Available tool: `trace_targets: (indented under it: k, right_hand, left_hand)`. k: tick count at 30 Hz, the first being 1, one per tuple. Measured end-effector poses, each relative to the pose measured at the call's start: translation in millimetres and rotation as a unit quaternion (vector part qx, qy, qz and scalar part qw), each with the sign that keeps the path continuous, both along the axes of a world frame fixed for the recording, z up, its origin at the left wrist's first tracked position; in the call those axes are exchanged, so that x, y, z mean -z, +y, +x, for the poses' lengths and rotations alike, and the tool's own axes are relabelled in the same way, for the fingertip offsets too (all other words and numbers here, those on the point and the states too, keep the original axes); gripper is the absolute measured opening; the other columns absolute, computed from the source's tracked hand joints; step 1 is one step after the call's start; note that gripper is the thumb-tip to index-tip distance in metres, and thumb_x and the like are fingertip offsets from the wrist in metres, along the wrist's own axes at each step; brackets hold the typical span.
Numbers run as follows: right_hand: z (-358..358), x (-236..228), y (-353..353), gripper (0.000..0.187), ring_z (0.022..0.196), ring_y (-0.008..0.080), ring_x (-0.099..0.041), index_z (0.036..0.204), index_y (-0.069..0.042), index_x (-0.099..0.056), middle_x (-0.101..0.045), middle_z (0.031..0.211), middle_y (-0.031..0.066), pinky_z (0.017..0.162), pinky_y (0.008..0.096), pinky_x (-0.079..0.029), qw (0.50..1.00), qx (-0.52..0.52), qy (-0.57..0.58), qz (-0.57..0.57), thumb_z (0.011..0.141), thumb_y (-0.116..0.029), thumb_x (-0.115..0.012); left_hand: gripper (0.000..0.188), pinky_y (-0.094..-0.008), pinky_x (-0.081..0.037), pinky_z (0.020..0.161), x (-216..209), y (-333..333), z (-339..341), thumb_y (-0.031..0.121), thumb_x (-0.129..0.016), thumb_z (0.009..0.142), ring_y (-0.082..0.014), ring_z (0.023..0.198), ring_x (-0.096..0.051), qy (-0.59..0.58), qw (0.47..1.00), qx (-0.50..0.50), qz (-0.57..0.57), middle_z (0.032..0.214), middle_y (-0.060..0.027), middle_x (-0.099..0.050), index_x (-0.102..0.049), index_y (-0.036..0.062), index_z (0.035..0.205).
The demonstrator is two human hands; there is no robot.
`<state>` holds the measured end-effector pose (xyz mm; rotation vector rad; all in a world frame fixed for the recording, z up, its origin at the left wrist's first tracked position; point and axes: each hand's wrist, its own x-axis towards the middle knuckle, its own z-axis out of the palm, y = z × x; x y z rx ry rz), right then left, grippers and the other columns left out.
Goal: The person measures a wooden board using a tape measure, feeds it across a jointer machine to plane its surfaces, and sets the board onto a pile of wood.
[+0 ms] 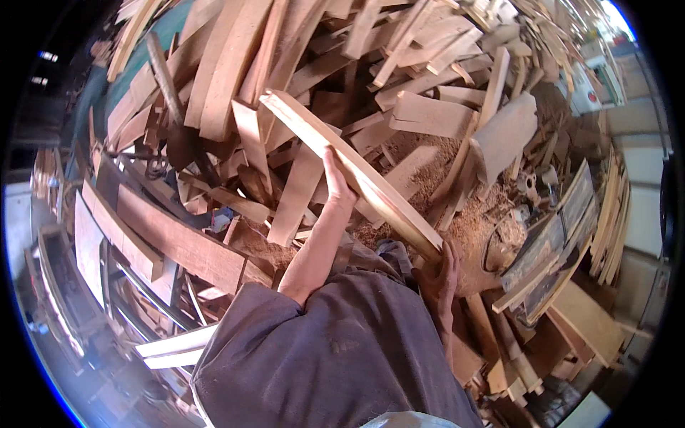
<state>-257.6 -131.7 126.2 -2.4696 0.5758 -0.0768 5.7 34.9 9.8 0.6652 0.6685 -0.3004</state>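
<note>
A long, pale wooden board is held up in front of me, slanting from the upper left down to the lower right. My left hand grips it near its middle from the near side, thumb lying along its face and the other fingers hidden behind. Close to the board's lower right end, my right hand is closed around it, with part of that hand in shadow. Below and beyond the board lie loose wooden offcuts, among them a flat piece just left of my left hand.
A large heap of planks and offcuts fills the far side, with sawdust among them. Long planks stand to the left. On the right are a weathered wooden panel and a bundle of thin strips.
</note>
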Motion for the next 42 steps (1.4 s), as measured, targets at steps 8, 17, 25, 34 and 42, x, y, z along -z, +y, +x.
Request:
trace_targets:
  k: [8, 17, 25, 34, 42]
  right_hand:
    - [-119.2, 36.0, -22.9, 0.049, 0.109, 0.0215, -0.066, 0.127, -0.002, -0.059, -0.069, 0.114, 0.0136, 0.094, 0.0328, -0.052, 0.94, 0.262, -0.045, 0.213, 0.08, -0.003, -0.074]
    - [-282.2, 60.3, -67.5, 0.052, 0.099, 0.024, -0.072, 0.125, -0.005, -0.06, -0.072, 0.103, 0.018, 0.084, 0.0341, -0.055, 0.907, 0.35, -0.045, 0.23, 0.076, -0.013, -0.077]
    - [-420.7, 76.7, -54.9, 0.052, 0.096, 0.0147, -0.065, 0.122, 0.001, -0.063, -0.071, 0.104, 0.0088, 0.087, 0.0303, -0.052, 0.787, 0.531, -0.103, 0.297, 0.077, -0.014, -0.085]
    - [-437.3, 136.4, -52.6, 0.042, 0.092, 0.0157, -0.067, 0.122, 0.003, -0.062, -0.071, 0.107, 0.0075, 0.081, 0.031, -0.056, 0.561, 0.6, -0.261, 0.508, 0.087, -0.017, -0.077]
    - [-359.8, 233.1, -97.8, 0.041, 0.107, 0.0203, -0.063, 0.128, 0.0, -0.062, -0.069, 0.117, 0.0092, 0.096, 0.0347, -0.05, 0.356, 0.597, -0.441, 0.568, 0.093, -0.018, -0.072]
  left_hand:
    - [0.084, -0.0526, -0.049, 0.1, -18.7, -86.1, -83.1, 0.035, -0.087, 0.078, -0.031, 0.117, -0.054, 0.065, 0.955, 0.248, 0.149, 0.13, -0.0152, -0.05, -0.037, 0.012, 0.141]
    - [0.084, -0.0427, -0.054, 0.102, 3.0, -204.8, -204.1, 0.027, -0.081, 0.086, -0.0313, 0.115, -0.061, -0.137, 0.889, 0.415, 0.136, 0.126, -0.0203, -0.055, -0.029, -0.0011, 0.147]
    - [0.091, -0.0407, -0.052, 0.099, -42.2, -355.7, -380.2, 0.035, -0.086, 0.077, -0.0306, 0.114, -0.06, -0.201, 0.72, 0.605, 0.273, 0.129, -0.0242, -0.054, -0.036, -0.0104, 0.138]
    - [0.067, -0.0461, -0.054, 0.092, 10.9, -453.3, -473.3, 0.041, -0.085, 0.076, -0.0377, 0.108, -0.068, -0.443, 0.416, 0.637, 0.475, 0.113, -0.0244, -0.069, -0.058, -0.0034, 0.118]
    - [0.031, -0.0349, -0.052, 0.076, 72.6, -426.3, -428.1, 0.028, -0.069, 0.097, -0.0141, 0.087, -0.064, -0.328, 0.505, 0.769, 0.214, 0.096, -0.0058, -0.07, -0.061, -0.0005, 0.107]
